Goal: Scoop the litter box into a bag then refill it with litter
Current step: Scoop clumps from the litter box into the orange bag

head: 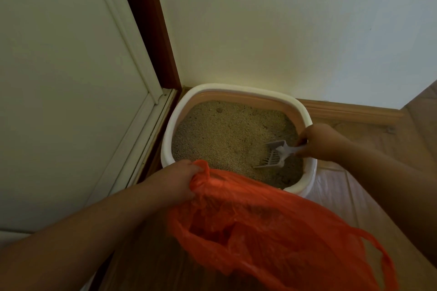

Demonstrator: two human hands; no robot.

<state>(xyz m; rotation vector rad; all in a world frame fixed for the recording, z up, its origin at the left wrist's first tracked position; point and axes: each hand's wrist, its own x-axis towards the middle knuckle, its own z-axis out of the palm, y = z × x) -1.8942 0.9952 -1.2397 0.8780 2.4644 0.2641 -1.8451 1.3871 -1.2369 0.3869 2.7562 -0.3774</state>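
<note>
Litter box (pixel 179 104): we record one white tub with a rounded rim and a tan inner band, standing on the floor in the far corner, its far side just beside the wall and its left side near the door frame.

Litter (pixel 227 134): we list pale, grainy fill covering the whole bed of the box, with a small dimple toward the far left.

Scoop (pixel 272 156): we note one white slotted plastic scoop at the right side of the box, its blade tilted down with the front edge touching the litter and its handle pointing right.

Right hand (pixel 324 142): we find it over the right rim of the box, fingers curled around the scoop handle, which it grips at the end.

Bag (pixel 272 231): we enter one thin orange plastic bag, mouth open and facing up, on the near side of the box and overlapping its near rim in our view. One loop handle hangs loose at the near right.

Left hand (pixel 175 182): we find it at the near left of the box, fingers closed in a pinch on the bunched left edge of the bag, holding it up.

Surroundings: we list a wood floor (pixel 369 220), a wooden baseboard (pixel 350 111) along the far wall (pixel 272 30), a white door (pixel 59 78) at left with a dark brown frame (pixel 146 19), and a pale sheet (pixel 331 186) lying on the floor beside the near right of the box.
</note>
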